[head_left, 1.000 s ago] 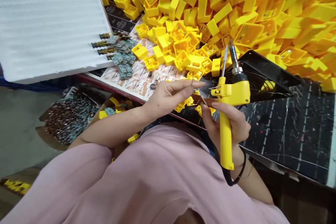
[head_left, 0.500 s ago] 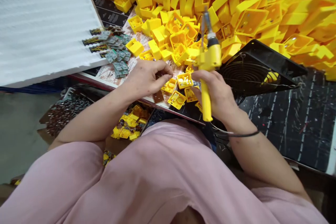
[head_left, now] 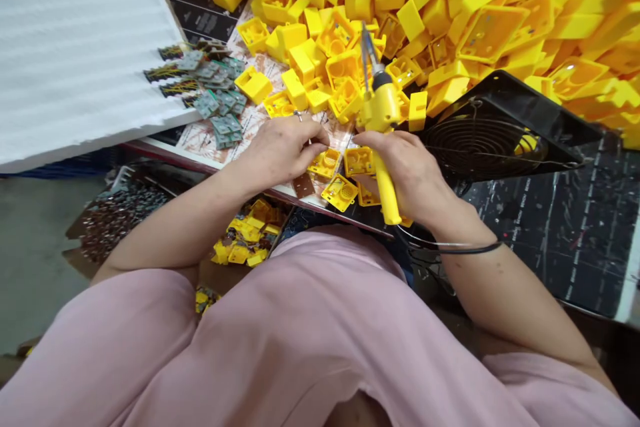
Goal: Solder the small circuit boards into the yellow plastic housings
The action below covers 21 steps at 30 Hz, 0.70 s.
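Note:
My left hand [head_left: 285, 147] is closed in a pinch above the table, thumb and forefinger together; whatever is between them is too small to make out. In my right hand [head_left: 413, 170] is a yellow soldering gun [head_left: 383, 107] with a black collar and a thin metal tip pointing away from me. Between and below the hands lie small open yellow plastic casings [head_left: 340, 193], with parts inside some of them. One casing [head_left: 325, 163] sits right by my left fingertips. A small brown board [head_left: 303, 185] rests under my left hand.
Yellow casings [head_left: 480, 27] are heaped across the back. Green circuit boards [head_left: 226, 130] with wires lie left, beside a white foam sheet [head_left: 85, 53]. A black fan [head_left: 475, 140] stands at right. Below the table edge are boxes of brown parts [head_left: 120, 213] and yellow pieces [head_left: 245, 240].
My right hand has brought the soldering gun a little to the left, closer to my left hand. The left hand keeps its pinch in nearly the same place.

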Each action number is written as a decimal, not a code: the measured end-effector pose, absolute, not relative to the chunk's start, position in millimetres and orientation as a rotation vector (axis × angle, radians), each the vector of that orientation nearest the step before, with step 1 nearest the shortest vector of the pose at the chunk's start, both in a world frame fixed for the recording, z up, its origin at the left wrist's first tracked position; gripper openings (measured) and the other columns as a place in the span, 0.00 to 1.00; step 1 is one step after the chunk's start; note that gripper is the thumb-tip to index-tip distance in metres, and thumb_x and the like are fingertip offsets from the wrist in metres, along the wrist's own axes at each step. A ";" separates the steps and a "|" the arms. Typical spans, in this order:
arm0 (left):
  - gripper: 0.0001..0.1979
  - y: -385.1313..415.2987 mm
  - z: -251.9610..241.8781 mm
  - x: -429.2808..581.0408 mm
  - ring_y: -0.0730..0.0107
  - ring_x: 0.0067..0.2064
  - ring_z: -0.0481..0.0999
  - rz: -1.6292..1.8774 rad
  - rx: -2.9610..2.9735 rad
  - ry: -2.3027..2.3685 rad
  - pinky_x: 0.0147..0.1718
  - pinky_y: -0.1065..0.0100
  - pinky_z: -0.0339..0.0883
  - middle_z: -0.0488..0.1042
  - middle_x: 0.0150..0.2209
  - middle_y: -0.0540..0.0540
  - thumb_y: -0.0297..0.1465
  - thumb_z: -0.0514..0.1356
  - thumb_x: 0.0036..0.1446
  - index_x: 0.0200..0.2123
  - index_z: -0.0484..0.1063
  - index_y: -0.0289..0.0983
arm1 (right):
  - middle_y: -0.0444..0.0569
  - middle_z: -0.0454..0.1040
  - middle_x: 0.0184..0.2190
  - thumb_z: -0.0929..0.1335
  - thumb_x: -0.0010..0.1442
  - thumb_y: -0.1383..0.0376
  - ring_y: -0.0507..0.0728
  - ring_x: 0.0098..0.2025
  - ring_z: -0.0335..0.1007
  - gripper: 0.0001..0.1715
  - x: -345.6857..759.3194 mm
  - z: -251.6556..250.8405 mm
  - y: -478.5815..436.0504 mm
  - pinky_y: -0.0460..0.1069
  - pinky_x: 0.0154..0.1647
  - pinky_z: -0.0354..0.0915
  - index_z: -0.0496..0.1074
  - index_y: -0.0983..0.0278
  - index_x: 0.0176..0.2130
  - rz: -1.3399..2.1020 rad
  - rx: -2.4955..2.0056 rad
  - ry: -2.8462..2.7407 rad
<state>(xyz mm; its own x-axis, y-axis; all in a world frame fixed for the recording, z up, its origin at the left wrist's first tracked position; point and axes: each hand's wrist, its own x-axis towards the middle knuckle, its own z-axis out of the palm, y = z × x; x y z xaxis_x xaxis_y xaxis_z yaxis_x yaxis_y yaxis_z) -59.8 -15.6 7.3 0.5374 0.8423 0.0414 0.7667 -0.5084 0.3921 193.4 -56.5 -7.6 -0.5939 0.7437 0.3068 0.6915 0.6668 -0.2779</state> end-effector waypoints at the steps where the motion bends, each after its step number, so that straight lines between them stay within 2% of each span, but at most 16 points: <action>1: 0.15 -14.8 8.0 -62.7 0.59 0.43 0.83 0.305 2.464 1.344 0.44 0.62 0.71 0.84 0.40 0.44 0.35 0.55 0.64 0.43 0.82 0.38 | 0.50 0.80 0.43 0.66 0.72 0.64 0.61 0.47 0.80 0.25 191.9 -7.0 -51.9 0.59 0.58 0.73 0.64 0.61 0.66 0.191 -1.081 -2.534; 3: 0.15 -13.4 9.6 -69.0 0.59 0.43 0.83 0.303 2.490 1.343 0.44 0.62 0.71 0.84 0.40 0.44 0.35 0.55 0.64 0.43 0.82 0.38 | 0.50 0.80 0.44 0.65 0.72 0.65 0.60 0.45 0.80 0.24 186.0 -7.2 -46.7 0.59 0.57 0.73 0.65 0.60 0.65 0.154 -1.106 -2.586; 7: 0.13 -12.6 12.8 -78.5 0.63 0.43 0.82 0.388 2.493 1.293 0.46 0.63 0.71 0.84 0.40 0.46 0.34 0.55 0.64 0.42 0.81 0.40 | 0.53 0.80 0.52 0.67 0.73 0.55 0.56 0.37 0.79 0.20 172.7 -11.0 -50.7 0.51 0.39 0.71 0.70 0.55 0.61 -0.211 -1.378 -2.441; 10: 0.13 -13.5 12.1 -79.6 0.64 0.40 0.81 0.418 2.473 1.272 0.44 0.64 0.71 0.83 0.38 0.46 0.35 0.56 0.65 0.41 0.80 0.39 | 0.52 0.82 0.47 0.65 0.75 0.53 0.54 0.30 0.76 0.20 174.6 -12.6 -53.9 0.49 0.29 0.66 0.69 0.56 0.61 -0.301 -1.457 -2.275; 12: 0.13 -14.5 10.1 -78.1 0.65 0.37 0.80 0.419 2.463 1.260 0.42 0.65 0.70 0.82 0.36 0.47 0.36 0.56 0.65 0.41 0.80 0.39 | 0.50 0.82 0.45 0.63 0.76 0.56 0.56 0.35 0.79 0.19 180.7 -12.3 -52.6 0.50 0.35 0.71 0.67 0.57 0.62 -0.224 -1.392 -2.263; 14: 0.14 -15.4 8.2 -75.4 0.66 0.36 0.79 0.420 2.458 1.251 0.41 0.66 0.69 0.82 0.35 0.47 0.36 0.56 0.65 0.41 0.80 0.38 | 0.48 0.82 0.45 0.62 0.76 0.59 0.58 0.42 0.81 0.19 185.7 -12.8 -49.2 0.55 0.48 0.76 0.65 0.56 0.63 -0.119 -1.272 -2.336; 16: 0.14 -16.3 7.1 -71.6 0.66 0.36 0.79 0.427 2.466 1.244 0.40 0.66 0.69 0.81 0.34 0.47 0.36 0.56 0.65 0.41 0.80 0.38 | 0.46 0.82 0.46 0.62 0.75 0.62 0.58 0.46 0.81 0.20 186.7 -15.5 -45.7 0.60 0.60 0.74 0.64 0.55 0.64 -0.042 -1.188 -2.447; 18: 0.14 -17.2 6.8 -66.8 0.64 0.37 0.80 0.438 2.495 1.238 0.40 0.65 0.68 0.82 0.35 0.46 0.36 0.56 0.65 0.41 0.81 0.37 | 0.47 0.83 0.46 0.63 0.74 0.62 0.58 0.45 0.82 0.21 184.1 -18.8 -44.2 0.61 0.62 0.73 0.65 0.55 0.64 -0.024 -1.180 -2.499; 21: 0.15 -18.4 5.1 -57.3 0.60 0.38 0.81 0.456 2.568 1.211 0.40 0.62 0.69 0.81 0.35 0.45 0.36 0.55 0.65 0.40 0.81 0.37 | 0.49 0.83 0.44 0.67 0.73 0.59 0.58 0.42 0.83 0.20 181.2 -16.4 -49.7 0.55 0.53 0.76 0.68 0.57 0.62 -0.098 -1.208 -2.365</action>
